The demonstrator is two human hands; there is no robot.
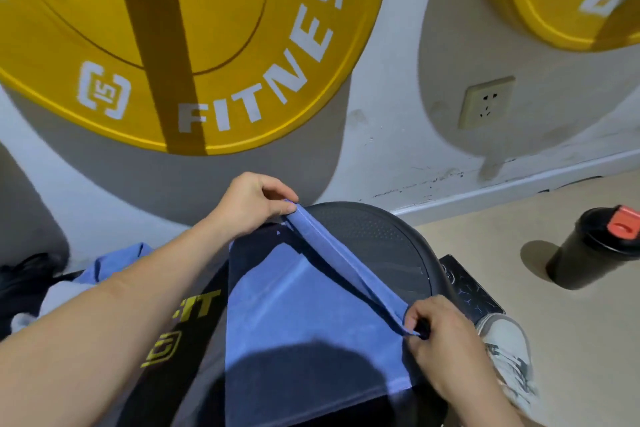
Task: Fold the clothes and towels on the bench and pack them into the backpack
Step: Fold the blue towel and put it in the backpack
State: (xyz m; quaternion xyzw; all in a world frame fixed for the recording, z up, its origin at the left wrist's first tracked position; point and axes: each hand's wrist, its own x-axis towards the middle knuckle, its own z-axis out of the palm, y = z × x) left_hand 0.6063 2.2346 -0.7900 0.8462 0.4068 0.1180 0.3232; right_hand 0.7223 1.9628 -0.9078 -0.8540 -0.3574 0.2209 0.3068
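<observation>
Blue towelling: one towel (304, 315), spread on the black padded worktop (194, 371) with yellow lettering. A dark round plate (381, 239) sits just beyond it on the far right. One long edge is raised off the cloth as a taut ridge, running from far centre to near right.

Hands: your left hand (249, 204) pinches the far end of that ridge between thumb and curled fingers. Your right hand (443, 336) pinches the near end likewise. Both grip the towel and nothing else.

Step, by judgement: a lengthwise fold, with the edge lifted ready to cross to the left side.

Also present: a heap of pale blue and whitish clothes (114, 263) at the left of the worktop, partly behind your forearm and not yet folded. A black shaker cup (588, 250) with a red lid stands on the floor, well apart to the right. The backpack cannot be made out; a dark shape at the far left may be it.

Risks from here:
- Uneven fold: your hands sit at different heights, so the corners may land out of line unless you match them to the opposite edge.
- Slack or slip: a light pinch on thick hem could let one end drop and crease the panel.
- Drag: pulling across may shift the whole towel toward the unfolded heap.
- Shadow over the near part hides that corner.
</observation>
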